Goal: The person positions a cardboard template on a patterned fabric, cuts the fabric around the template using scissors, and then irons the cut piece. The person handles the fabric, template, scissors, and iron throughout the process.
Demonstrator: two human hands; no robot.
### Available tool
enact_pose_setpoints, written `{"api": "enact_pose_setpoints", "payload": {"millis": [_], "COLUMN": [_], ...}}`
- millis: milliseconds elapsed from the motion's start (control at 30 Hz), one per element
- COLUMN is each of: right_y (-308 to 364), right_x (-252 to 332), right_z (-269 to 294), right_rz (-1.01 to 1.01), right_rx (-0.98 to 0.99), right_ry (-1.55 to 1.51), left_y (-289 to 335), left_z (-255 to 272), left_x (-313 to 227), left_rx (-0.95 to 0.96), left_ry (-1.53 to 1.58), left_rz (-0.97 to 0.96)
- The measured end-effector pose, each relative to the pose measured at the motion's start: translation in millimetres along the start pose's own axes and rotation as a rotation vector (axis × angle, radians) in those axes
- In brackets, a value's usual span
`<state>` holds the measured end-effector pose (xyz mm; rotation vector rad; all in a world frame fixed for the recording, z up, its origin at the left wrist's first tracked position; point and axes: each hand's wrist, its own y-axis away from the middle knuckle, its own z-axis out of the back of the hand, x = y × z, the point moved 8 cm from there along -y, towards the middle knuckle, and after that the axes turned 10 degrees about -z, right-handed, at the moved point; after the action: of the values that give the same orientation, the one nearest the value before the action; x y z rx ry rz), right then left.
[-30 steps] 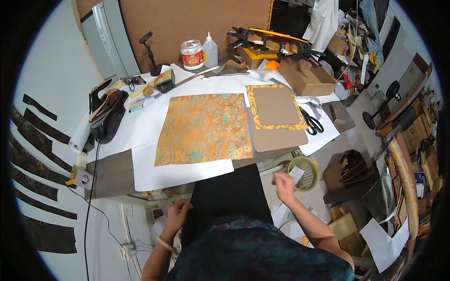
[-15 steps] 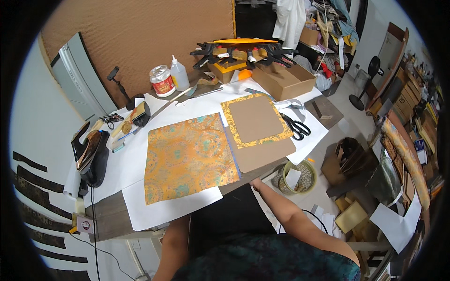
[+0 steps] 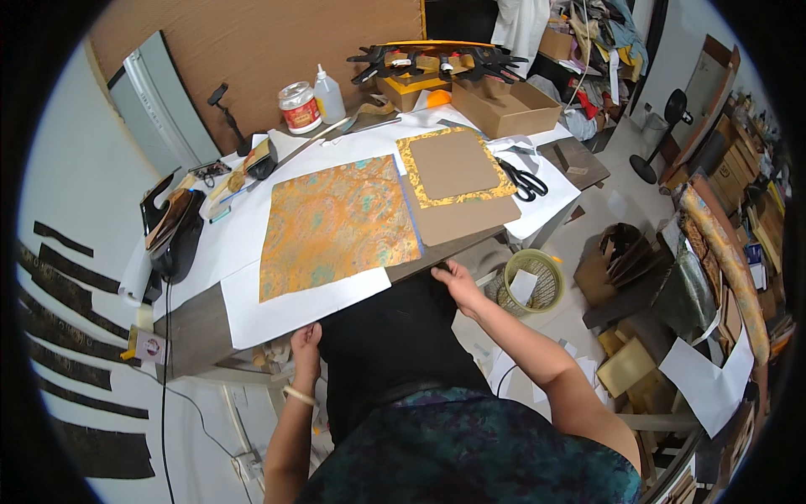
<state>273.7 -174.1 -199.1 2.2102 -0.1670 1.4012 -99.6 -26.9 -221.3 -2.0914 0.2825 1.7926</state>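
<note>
Both hands are low at the table's front edge, either side of the black cloth (image 3: 386,336) over my lap. My right hand (image 3: 458,284) is closed, with its fingertips pinching the cloth's right border. My left hand (image 3: 307,343), a pale bangle on its wrist, is curled closed at the cloth's left border; its fingers are partly hidden. Ahead of them an orange patterned brocade piece (image 3: 340,223) lies flat on white paper (image 3: 311,312). Beside it, a brocade-covered frame with rounded corners (image 3: 405,164) rests on brown board (image 3: 462,223).
Black scissors (image 3: 527,183) lie right of the frame. An iron (image 3: 172,227) stands at the table's left. A jar (image 3: 299,109), a squeeze bottle (image 3: 329,99) and a cardboard box (image 3: 508,113) with clamps (image 3: 437,63) line the back. A wastebasket (image 3: 535,286) stands right of the table.
My view has tilted lower, so the table things appear higher. Both hands, largely hidden before beneath the table edge, now show at the sides of the black cloth.
</note>
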Motion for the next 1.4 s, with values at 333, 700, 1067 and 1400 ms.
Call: {"api": "enact_pose_setpoints", "payload": {"millis": [333, 700, 1067, 1400], "right_y": [153.4, 42.2, -84.3, -112.4], "right_x": [-78.9, 205.7, 265.6, 276.7], "right_z": [66.0, -0.6, 123.4, 130.4], "right_rz": [-0.535, 0.312, -0.125, -0.275], "right_rx": [0.448, -0.074, -0.821, -0.863], "right_ry": [0.487, 0.773, 1.279, 1.175], "left_y": [164.1, 96.5, -87.1, -140.1], "left_z": [81.2, -30.1, -166.7, -135.9], "left_x": [-29.1, -211.8, -166.5, -117.5], "left_rx": [0.083, 0.011, 0.534, 0.656], "left_ry": [-0.306, -0.909, -1.187, -1.312], "left_rz": [0.169, -0.496, -0.49, -0.211]}}
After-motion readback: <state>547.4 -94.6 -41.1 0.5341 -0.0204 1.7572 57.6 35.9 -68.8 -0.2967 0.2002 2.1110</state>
